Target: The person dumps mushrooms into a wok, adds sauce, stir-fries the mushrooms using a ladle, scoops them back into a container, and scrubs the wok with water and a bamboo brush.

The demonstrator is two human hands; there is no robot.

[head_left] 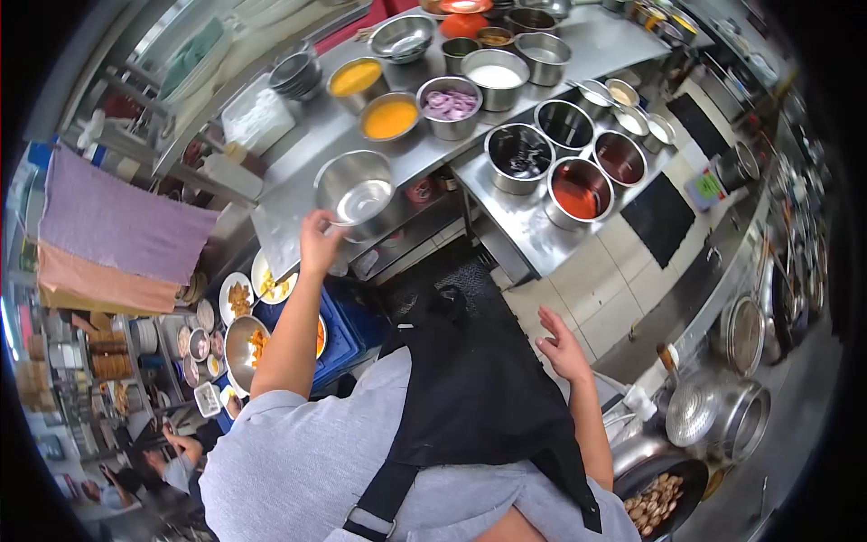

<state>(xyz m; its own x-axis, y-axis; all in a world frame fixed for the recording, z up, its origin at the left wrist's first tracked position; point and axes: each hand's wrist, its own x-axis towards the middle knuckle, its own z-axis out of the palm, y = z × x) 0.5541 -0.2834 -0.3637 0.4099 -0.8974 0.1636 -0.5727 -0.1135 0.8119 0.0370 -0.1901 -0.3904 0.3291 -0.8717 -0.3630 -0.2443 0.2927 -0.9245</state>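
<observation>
My left hand [321, 242] reaches out to a shiny steel pot [348, 172]. Its fingers are closed at the pot's near side, which overhangs the front edge of the steel counter; the exact grip is partly hidden. The inside of this pot is bare metal. Low on the right, my right hand [562, 345] is held in the air with its fingers stretched out, touching nothing. Behind the pot stand a bowl of orange liquid [389, 117], a pot of sliced purple onion [451, 101] and a pot of white liquid [495, 78].
A lower steel table [533, 237] carries pots of dark sauce [521, 161] and red sauce [578, 197]. Blue crates [348, 321] stand beneath my left arm, near plates of food [238, 298]. At right are a perforated ladle [694, 409] and a wok [664, 492]. Other people work at lower left.
</observation>
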